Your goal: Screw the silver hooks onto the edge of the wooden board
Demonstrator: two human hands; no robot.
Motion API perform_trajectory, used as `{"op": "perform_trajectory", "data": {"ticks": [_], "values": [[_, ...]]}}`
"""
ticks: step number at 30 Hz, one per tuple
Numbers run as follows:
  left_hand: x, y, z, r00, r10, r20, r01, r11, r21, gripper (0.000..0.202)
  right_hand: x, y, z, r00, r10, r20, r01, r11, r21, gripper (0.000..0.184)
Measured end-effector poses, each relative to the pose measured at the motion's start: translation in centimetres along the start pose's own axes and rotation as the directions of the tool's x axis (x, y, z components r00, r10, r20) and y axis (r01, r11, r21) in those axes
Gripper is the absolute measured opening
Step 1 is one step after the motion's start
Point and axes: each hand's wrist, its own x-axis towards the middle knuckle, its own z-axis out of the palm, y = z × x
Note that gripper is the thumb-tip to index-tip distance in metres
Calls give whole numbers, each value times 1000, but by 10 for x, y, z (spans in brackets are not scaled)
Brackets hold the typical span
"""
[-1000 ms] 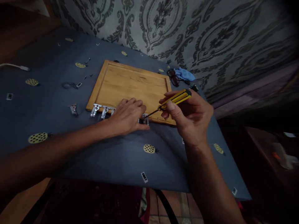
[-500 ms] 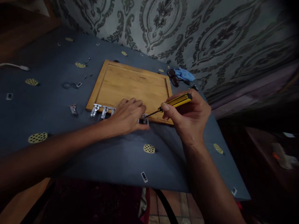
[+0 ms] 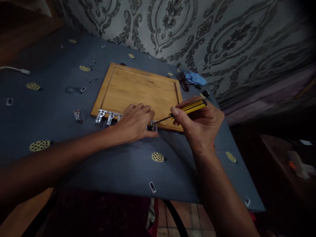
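Right fingers [image 3: 182, 116] around screwdriver [image 3: 195, 106], hinge [image 3: 155, 127] at tip

Front patch [image 3: 152, 187]: small, white and tilted, printed on the blue-grey desk cover [image 3: 118, 171]; its dark capital letters seem to read "OBEY", but the first letters are not fully sure.
Near right corner patch [image 3: 247, 201]: a similar print on the same cover; the marks are too small for reading.
Far left patch [image 3: 9, 101] and upper left patch [image 3: 83, 89]: also printed there, both unreadable.
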Motion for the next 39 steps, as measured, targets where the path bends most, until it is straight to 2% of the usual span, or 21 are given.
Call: {"op": "perform_trajectory", "data": {"ticks": [4, 8, 11, 20, 27, 33, 39], "values": [[0, 0, 1, 1000, 8, -16, -8, 1000, 7, 46, 2, 0, -1, 999, 46, 27, -48, 996, 73, 37], [0, -1, 2, 1000, 13, -19, -13, 1000, 10, 47, 5, 2, -5, 993, 29, 112, -42, 992, 118, 36], [0, -1, 1, 1000, 11, -7, -11, 1000, 10, 48, 6, 3, -6, 991, 25, 129, -39, 993, 110, 36], [0, -2, 4, 999, 23, -39, -23, 1000, 7, 49, 1, 3, 1, 1000, -29, 8, 29, 999, 29, 40], [0, -3, 6, 998, 35, -49, -34, 999, 10, 48, -2, 3, 5, 978, -118, -173, 125, 992, 30, 41], [0, -4, 7, 998, 31, -62, -31, 999, 6, 47, -2, 3, 4, 993, -68, -94, 66, 998, -23, 42], [-1, -1, 2, 1000, 9, -16, -9, 1000, -2, 50, -2, 2, 4, 996, -46, -73, 43, 998, -44, 43]]}}
